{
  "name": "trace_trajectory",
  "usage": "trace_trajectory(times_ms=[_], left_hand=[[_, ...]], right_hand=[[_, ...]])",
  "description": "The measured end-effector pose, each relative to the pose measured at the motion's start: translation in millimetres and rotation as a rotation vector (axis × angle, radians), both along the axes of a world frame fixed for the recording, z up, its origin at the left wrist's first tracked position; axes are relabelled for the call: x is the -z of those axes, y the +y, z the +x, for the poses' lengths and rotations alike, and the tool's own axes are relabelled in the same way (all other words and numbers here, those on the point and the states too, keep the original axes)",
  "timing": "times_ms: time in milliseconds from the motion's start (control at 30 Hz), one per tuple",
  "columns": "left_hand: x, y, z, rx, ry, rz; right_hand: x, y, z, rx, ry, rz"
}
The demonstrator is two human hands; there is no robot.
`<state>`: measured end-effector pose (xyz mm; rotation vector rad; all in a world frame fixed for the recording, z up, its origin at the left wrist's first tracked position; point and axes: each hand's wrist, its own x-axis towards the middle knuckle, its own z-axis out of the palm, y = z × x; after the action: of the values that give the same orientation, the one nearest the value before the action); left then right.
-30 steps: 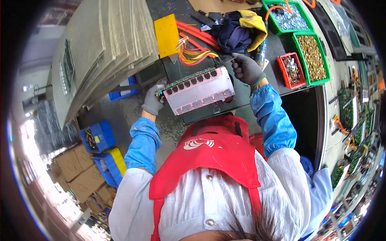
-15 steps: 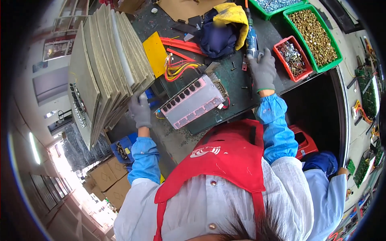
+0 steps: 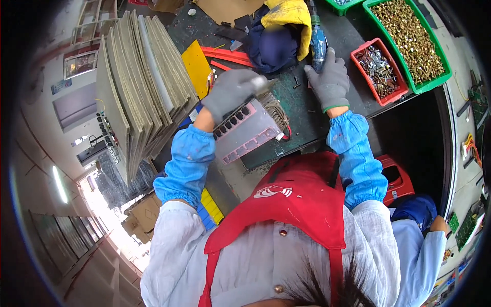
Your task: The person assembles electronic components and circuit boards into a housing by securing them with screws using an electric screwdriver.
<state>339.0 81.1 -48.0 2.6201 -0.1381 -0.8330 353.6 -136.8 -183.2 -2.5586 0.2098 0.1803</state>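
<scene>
My left hand [image 3: 232, 93], in a grey glove, is over the far left part of a flat grey case [image 3: 248, 134] with pink edges and a row of black sockets. Its fingertips are smeared by motion, so whether they hold anything does not show. My right hand [image 3: 330, 84], also gloved, is at the near end of a blue power screwdriver [image 3: 318, 43]. Thumb and fingers are spread on either side of the tool's end; no firm grip shows. Coiled cable [image 3: 274, 110] lies at the case's right end.
Large grey boards [image 3: 146, 82] stand stacked at left, beside a yellow plate [image 3: 197, 66]. A dark blue and yellow cloth bundle [image 3: 276, 46] lies at the back. Right are a red bin [image 3: 404, 88] and a green bin [image 3: 445, 74] of metal parts. Another person's sleeve [image 3: 422, 250] is at lower right.
My left hand has moved from beside the stacked boards, rightward and away from me, to over the case. The right hand stays by the screwdriver, its fingers slightly shifted.
</scene>
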Motion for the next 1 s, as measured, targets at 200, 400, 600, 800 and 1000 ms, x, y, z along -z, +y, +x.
trace_trajectory(times_ms=[200, 400, 600, 800, 1000], left_hand=[[-17.6, 88.5, -52.8, -0.834, -0.213, -0.122], [23.9, 146.3, -158.0, -0.876, -0.190, 0.259], [71.5, 193.1, -182.0, -0.890, 0.149, 0.023], [52.0, 163.8, -200.2, -1.506, 0.338, -0.787], [3.6, 114.8, -236.9, -1.231, -0.115, -0.773]], right_hand=[[-16.3, 3.2, -26.3, 0.040, -0.259, 0.419], [-15.3, 54.4, -0.9, -0.177, 0.546, 0.872], [-22.4, 64.2, 9.1, -0.149, 0.830, 0.956], [-18.2, 61.6, -9.4, -0.274, 0.617, 0.930], [-63.4, 27.5, -42.6, -0.162, 0.589, 1.183]])
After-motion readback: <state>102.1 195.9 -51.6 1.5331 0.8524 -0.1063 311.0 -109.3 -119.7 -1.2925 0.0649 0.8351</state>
